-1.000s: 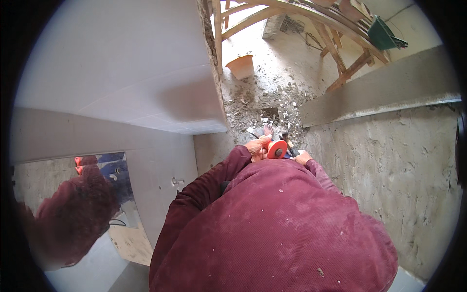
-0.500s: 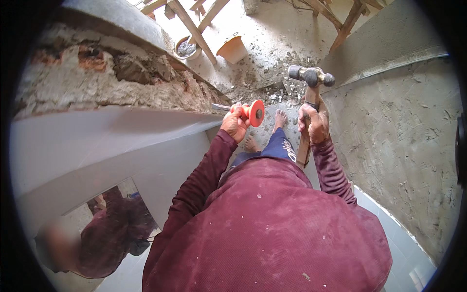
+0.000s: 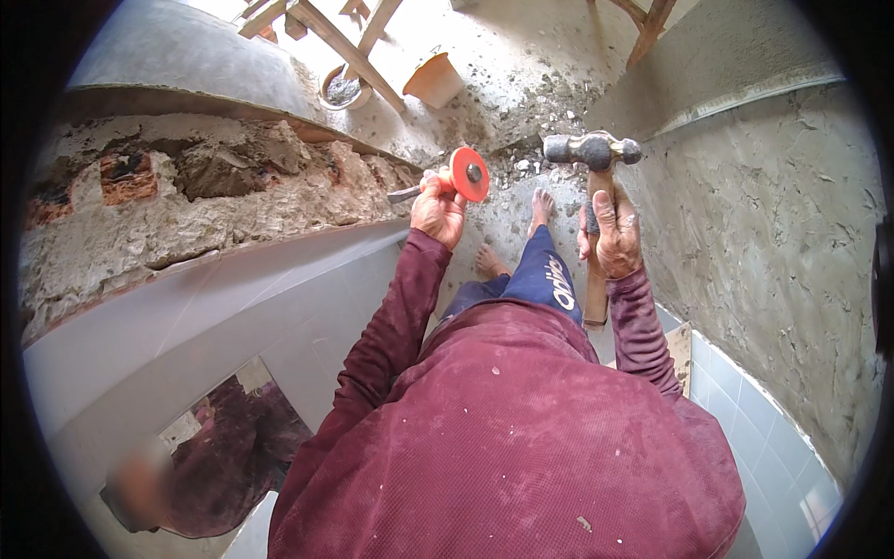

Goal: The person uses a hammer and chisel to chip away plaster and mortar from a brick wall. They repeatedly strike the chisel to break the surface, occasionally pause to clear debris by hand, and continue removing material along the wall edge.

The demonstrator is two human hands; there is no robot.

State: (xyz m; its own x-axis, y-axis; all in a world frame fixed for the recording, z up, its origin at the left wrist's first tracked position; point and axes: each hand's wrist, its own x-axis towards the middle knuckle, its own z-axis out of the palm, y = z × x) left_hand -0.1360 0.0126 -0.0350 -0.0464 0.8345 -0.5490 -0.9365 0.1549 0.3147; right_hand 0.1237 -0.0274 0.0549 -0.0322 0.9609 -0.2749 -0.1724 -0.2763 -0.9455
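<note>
At 12 o'clock the left hand (image 3: 440,220) has its fingers round the stiff chisel (image 3: 459,170) behind its orange guard (image 3: 477,188), and at 2 o'clock the right hand (image 3: 616,238) grips the hammer (image 3: 596,156), likely top-heavy, best held by its wooden handle (image 3: 596,293).

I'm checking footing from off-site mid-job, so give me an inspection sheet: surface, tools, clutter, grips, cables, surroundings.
Surface: pale floor, strewn with rubble beyond the bare feet.
Tools: chisel with orange guard, shaft pointing left toward the broken wall, contact unclear; hammer, head beyond the hand.
Clutter: orange bucket; round tub holding grey material.
Grips: left grip closed on the chisel; right grip closed on the hammer's handle.
Cables: nothing seen.
Surroundings: exposed brick in the broken wall; mirror lower left; rough wall right; wooden beams beyond.
</note>
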